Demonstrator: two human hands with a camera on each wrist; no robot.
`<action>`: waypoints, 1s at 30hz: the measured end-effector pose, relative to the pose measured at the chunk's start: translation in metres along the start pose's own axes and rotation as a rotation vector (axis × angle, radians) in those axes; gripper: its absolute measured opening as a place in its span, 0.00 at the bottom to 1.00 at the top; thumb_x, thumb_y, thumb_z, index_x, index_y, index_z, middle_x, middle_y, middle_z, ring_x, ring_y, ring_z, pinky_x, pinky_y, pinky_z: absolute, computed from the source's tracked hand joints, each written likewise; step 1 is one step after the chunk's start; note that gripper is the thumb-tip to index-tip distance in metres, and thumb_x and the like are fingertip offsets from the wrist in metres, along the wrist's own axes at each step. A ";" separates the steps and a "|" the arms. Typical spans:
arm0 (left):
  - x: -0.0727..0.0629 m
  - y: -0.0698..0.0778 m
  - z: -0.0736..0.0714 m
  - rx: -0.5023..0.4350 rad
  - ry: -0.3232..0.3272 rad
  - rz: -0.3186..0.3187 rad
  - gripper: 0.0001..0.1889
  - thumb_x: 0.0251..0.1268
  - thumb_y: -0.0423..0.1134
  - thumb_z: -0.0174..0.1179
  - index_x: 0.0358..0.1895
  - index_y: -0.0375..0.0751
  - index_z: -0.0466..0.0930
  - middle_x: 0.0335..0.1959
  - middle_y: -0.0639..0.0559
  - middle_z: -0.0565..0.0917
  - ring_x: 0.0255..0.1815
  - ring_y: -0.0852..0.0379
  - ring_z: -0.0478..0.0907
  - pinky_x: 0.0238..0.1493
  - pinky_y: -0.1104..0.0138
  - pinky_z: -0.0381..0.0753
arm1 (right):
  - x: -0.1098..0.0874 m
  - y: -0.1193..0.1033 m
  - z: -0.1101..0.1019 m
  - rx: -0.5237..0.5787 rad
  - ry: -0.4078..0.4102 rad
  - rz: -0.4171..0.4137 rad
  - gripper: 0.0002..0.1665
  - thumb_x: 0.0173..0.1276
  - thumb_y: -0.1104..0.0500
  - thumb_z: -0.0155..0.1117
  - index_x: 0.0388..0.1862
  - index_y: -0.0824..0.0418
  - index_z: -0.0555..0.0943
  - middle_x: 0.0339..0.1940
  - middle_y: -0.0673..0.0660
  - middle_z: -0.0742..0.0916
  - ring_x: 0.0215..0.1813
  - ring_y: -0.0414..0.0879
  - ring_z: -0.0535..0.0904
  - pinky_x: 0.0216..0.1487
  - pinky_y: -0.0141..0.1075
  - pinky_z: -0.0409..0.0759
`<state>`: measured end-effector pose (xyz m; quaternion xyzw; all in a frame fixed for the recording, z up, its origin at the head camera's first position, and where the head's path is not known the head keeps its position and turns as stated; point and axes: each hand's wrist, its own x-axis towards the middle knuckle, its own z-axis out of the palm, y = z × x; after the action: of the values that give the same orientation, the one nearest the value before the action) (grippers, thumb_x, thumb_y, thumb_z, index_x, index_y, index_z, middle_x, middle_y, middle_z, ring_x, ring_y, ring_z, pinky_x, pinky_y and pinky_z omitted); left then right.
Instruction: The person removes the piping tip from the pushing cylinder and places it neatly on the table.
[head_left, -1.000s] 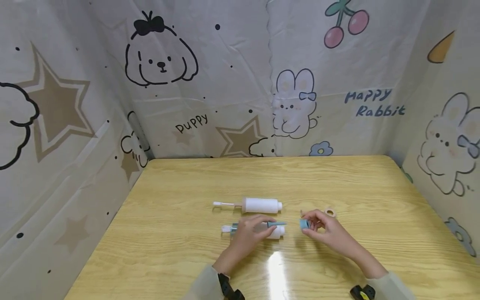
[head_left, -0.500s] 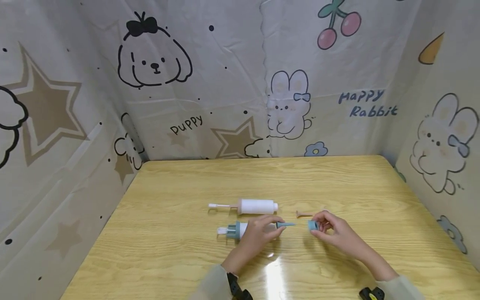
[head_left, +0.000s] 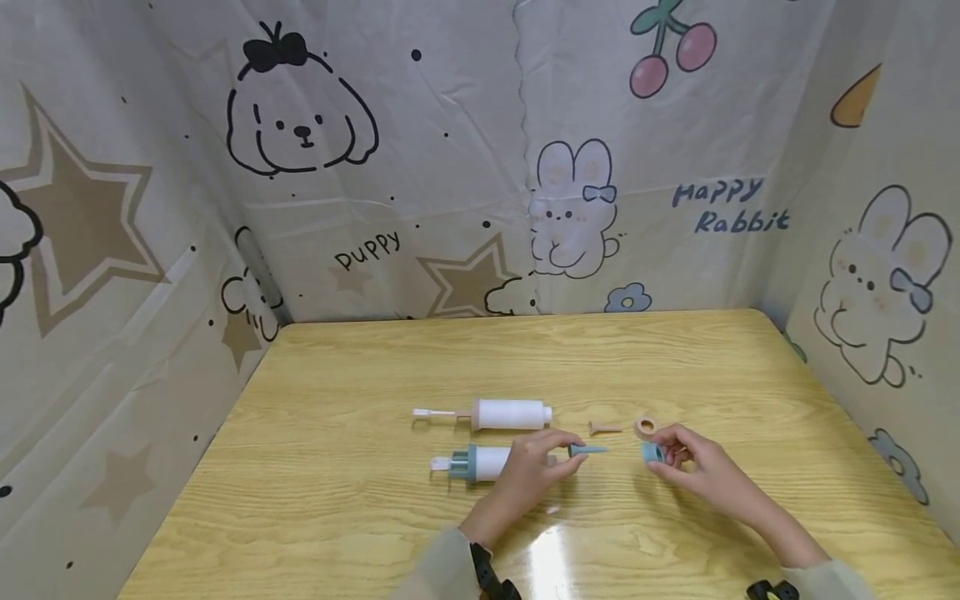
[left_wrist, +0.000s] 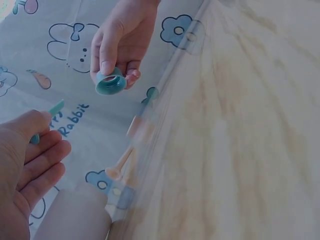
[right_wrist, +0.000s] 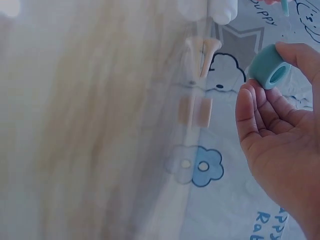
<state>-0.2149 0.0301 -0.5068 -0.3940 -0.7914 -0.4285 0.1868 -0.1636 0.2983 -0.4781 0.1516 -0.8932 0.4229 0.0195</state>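
Observation:
My left hand (head_left: 534,468) pinches a small blue pointed piece with a flared base (head_left: 588,449), its narrow end towards the right. Part of the hand covers the right end of a white cylinder with a blue ribbed collar and a white tip (head_left: 491,463), lying on the table. Between thumb and fingers, my right hand (head_left: 708,473) holds a short blue ring-shaped cap (head_left: 651,452), whose hollow inside shows in the left wrist view. The blue cap and the pointed piece are apart. Just behind the right fingers lies a pink ring (head_left: 638,428).
Behind the left hand lies a second white cylinder (head_left: 512,414) with a pink collar and a thin white-tipped stem. A pink pointed piece with a flared end (head_left: 604,428) lies left of the pink ring. Patterned cloth walls (head_left: 465,167) stand around the wooden table (head_left: 337,367).
Both hands have moved right, the right one farther, so the blue cap and pointed piece are wider apart. The pink ring and pink pointed piece have come into fuller view. The head view has shifted slightly.

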 end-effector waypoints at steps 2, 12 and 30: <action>0.001 0.001 0.003 -0.001 -0.001 0.001 0.05 0.59 0.36 0.69 0.37 0.40 0.86 0.36 0.49 0.90 0.38 0.59 0.88 0.43 0.78 0.84 | -0.003 0.004 -0.003 -0.010 0.009 0.000 0.14 0.67 0.61 0.66 0.49 0.64 0.77 0.34 0.48 0.80 0.34 0.31 0.73 0.36 0.27 0.78; 0.004 0.007 0.011 -0.006 -0.013 0.013 0.05 0.60 0.36 0.68 0.37 0.40 0.86 0.34 0.50 0.90 0.37 0.59 0.87 0.44 0.79 0.83 | -0.005 0.012 -0.007 -0.016 0.000 0.013 0.13 0.66 0.61 0.67 0.46 0.63 0.76 0.33 0.48 0.79 0.33 0.32 0.72 0.33 0.28 0.76; 0.005 0.012 0.014 -0.023 -0.071 -0.028 0.05 0.62 0.37 0.67 0.38 0.41 0.86 0.33 0.52 0.89 0.37 0.62 0.87 0.46 0.80 0.82 | 0.003 0.020 -0.011 -0.140 -0.208 0.003 0.18 0.61 0.57 0.72 0.40 0.64 0.74 0.28 0.49 0.75 0.28 0.30 0.66 0.25 0.26 0.69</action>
<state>-0.2079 0.0483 -0.5048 -0.4001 -0.7979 -0.4260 0.1477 -0.1728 0.3173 -0.4856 0.1917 -0.9179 0.3417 -0.0631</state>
